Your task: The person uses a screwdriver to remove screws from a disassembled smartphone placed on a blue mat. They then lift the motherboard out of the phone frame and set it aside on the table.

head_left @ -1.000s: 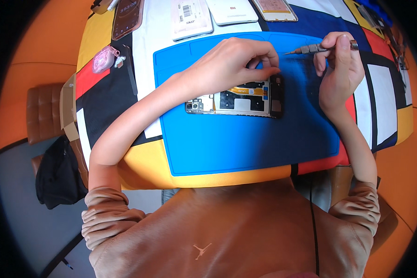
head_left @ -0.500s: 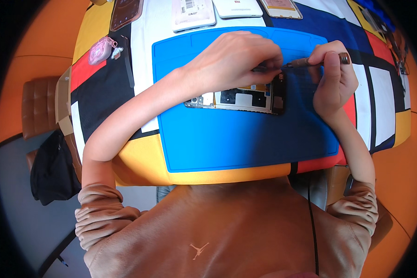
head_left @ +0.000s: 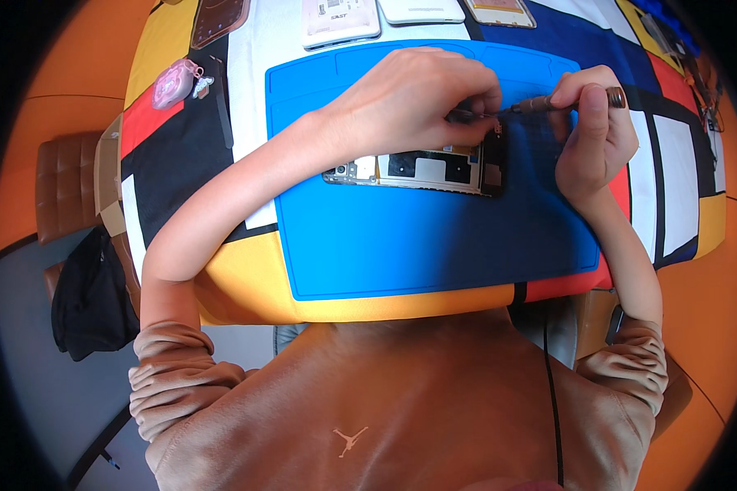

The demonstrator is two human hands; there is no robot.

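Observation:
An opened phone point(head_left: 428, 170), its inner parts bare, lies on a blue work mat point(head_left: 360, 245). My left hand point(head_left: 430, 94) reaches over it from the left, fingers curled and pinched together. Something dark shows between those fingers, too hidden to name. In my right hand point(head_left: 595, 135), at the mat's right side, is a slim screwdriver point(head_left: 539, 104) with a brown handle. It lies nearly level, its thin tip pointing left at my left fingertips. Whether the tip touches anything is hidden. My left hand covers the phone's upper edge.
Along the far table edge lie a dark phone point(head_left: 219, 20), two white devices point(head_left: 341, 20) point(head_left: 422, 10) and a gold-framed phone point(head_left: 501, 11). A pink earphone case point(head_left: 174, 84) with a charm lies at the left, beside a thin dark strip point(head_left: 221, 102). Cables point(head_left: 708, 102) lie far right.
My right hand has shifted slightly right and tilted a little, with the screwdriver still in it. My left hand stays over the phone. The whole view has moved slightly.

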